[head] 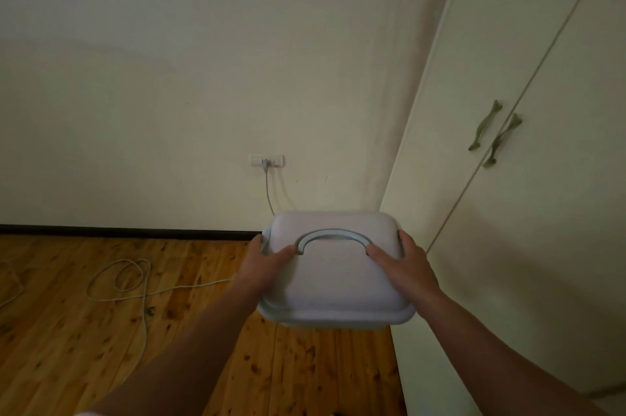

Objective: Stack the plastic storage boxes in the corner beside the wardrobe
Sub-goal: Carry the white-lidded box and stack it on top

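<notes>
A pale lilac plastic storage box [333, 280] with a light blue folded handle on its lid fills the lower centre of the head view, in the corner beside the cream wardrobe [508, 212]. My left hand [267, 259] grips the box's left edge, thumb on the lid. My right hand [401, 261] grips the right edge the same way. What lies under the box is hidden, so I cannot tell whether it rests on another box or hangs in the air.
A white cable [128, 283] loops across the wooden floor [101, 348] at left and runs up to a wall socket [266, 161]. Green handles [494, 132] stick out from the wardrobe doors at right.
</notes>
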Demonstrator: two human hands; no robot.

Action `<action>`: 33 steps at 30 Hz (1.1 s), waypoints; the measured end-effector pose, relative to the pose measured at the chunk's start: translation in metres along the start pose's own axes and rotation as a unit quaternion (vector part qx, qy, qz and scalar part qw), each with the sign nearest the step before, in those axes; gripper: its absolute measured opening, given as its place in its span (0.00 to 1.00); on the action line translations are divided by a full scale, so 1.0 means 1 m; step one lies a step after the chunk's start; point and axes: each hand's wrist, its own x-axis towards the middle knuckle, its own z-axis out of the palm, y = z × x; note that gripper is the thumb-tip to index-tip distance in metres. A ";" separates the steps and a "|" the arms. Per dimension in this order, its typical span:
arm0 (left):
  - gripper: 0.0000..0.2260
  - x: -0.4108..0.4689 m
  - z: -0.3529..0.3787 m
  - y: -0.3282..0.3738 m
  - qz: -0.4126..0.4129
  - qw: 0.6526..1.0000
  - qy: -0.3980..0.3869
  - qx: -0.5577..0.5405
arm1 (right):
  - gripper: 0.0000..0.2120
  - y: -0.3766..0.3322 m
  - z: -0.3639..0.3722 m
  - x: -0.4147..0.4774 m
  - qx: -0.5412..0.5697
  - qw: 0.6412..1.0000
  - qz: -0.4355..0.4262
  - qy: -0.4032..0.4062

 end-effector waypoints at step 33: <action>0.41 0.317 0.044 0.143 0.021 0.997 -0.065 0.034 | 0.45 -0.098 0.023 0.306 -0.015 0.998 0.039 0.037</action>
